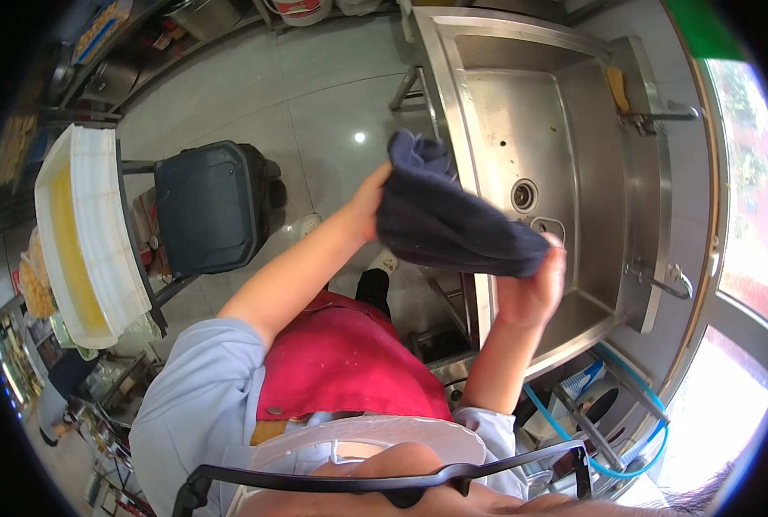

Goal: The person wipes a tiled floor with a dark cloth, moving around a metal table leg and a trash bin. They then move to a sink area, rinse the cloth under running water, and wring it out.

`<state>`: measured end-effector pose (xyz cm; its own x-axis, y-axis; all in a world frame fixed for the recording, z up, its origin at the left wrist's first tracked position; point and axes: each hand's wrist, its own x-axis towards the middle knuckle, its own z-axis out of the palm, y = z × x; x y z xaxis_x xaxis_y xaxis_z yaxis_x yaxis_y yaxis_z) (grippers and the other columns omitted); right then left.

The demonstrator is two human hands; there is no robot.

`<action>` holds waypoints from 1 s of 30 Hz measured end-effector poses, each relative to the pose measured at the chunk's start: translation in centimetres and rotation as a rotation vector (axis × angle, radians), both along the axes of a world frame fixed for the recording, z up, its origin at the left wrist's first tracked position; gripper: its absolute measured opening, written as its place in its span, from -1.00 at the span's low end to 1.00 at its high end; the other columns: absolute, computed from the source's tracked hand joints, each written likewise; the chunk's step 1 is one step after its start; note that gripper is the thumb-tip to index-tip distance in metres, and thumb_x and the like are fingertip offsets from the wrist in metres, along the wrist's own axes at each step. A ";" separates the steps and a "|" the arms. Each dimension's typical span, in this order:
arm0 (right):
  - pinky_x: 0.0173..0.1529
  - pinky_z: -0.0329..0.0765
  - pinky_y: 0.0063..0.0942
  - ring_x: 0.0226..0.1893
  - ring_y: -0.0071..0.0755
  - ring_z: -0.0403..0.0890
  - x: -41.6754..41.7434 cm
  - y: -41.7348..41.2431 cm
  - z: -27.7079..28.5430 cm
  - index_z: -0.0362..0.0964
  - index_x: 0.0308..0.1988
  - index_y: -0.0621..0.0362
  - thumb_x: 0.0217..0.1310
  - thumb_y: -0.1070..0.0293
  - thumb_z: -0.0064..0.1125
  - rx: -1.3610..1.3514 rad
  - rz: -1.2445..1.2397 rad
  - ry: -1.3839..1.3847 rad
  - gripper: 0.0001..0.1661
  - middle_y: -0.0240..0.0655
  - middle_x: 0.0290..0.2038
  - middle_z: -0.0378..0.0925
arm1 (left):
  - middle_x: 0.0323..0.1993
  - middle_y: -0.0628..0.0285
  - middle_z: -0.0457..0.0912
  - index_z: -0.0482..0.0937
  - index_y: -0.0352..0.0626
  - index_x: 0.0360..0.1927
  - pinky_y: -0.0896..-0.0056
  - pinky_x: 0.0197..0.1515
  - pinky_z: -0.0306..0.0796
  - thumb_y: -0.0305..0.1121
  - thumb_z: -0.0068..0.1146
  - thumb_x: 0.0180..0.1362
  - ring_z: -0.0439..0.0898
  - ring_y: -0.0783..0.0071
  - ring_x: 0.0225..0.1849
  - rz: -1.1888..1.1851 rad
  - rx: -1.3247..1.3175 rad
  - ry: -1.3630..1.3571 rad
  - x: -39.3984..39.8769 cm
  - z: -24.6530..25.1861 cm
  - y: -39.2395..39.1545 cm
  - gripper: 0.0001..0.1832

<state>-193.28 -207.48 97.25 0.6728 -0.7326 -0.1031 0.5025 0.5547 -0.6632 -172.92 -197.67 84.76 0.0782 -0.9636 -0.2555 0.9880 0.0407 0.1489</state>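
Note:
A dark navy cloth [451, 226] is stretched between my two hands, partly over the near rim of the stainless steel sink [526, 123]. My left hand [374, 197] grips its left end, where a loose fold curls up above the fingers. The cloth's right end is in the grip of my right hand [539, 284], which is above the sink basin. Motion blurs parts of the cloth and my right hand. The cloth hides some of the sink's rim. Inside the basin I see a drain [524, 195] and a few small bits of debris.
Two faucets [658, 116] [661, 281] and a yellow sponge [616, 90] are along the sink's far side. A dark lidded bin [206, 207] stands left, beside a white tub [106, 239]. A blue hose [665, 413] loops at lower right. Another person [67, 388] is at far left.

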 end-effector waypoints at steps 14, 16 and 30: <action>-0.02 0.64 -0.19 -0.19 -0.14 0.68 1.2 13.1 -47.6 0.59 -0.18 0.14 0.35 -0.15 0.08 1.150 0.312 0.118 -0.46 -0.18 -0.19 0.68 | 0.42 -0.41 0.06 0.08 -0.51 0.40 0.07 0.47 0.06 0.03 0.22 0.20 0.08 -0.29 0.46 -0.649 0.527 -1.463 -6.8 -22.2 12.2 -0.05; -0.01 0.64 -0.21 -0.15 -0.11 0.67 0.5 12.2 -51.8 0.55 -0.08 0.18 0.37 0.00 0.08 1.078 0.332 0.197 -0.54 -0.15 -0.10 0.66 | 0.45 -0.42 -0.04 0.07 -0.31 0.45 -0.04 0.46 0.06 -0.01 0.22 0.20 0.01 -0.40 0.46 -0.664 0.456 -1.582 -7.6 -26.2 12.6 -0.09; 0.31 0.35 0.13 0.37 0.05 0.24 -20.5 6.2 -83.9 0.20 0.36 0.15 0.47 0.00 -0.17 0.632 -0.853 1.015 -0.34 -0.07 0.40 0.16 | 0.47 -0.08 -0.01 0.11 0.21 0.46 -0.19 0.30 0.23 0.12 -0.05 0.29 0.12 -0.25 0.40 -2.030 -0.644 -1.077 -13.1 -57.3 13.4 -0.29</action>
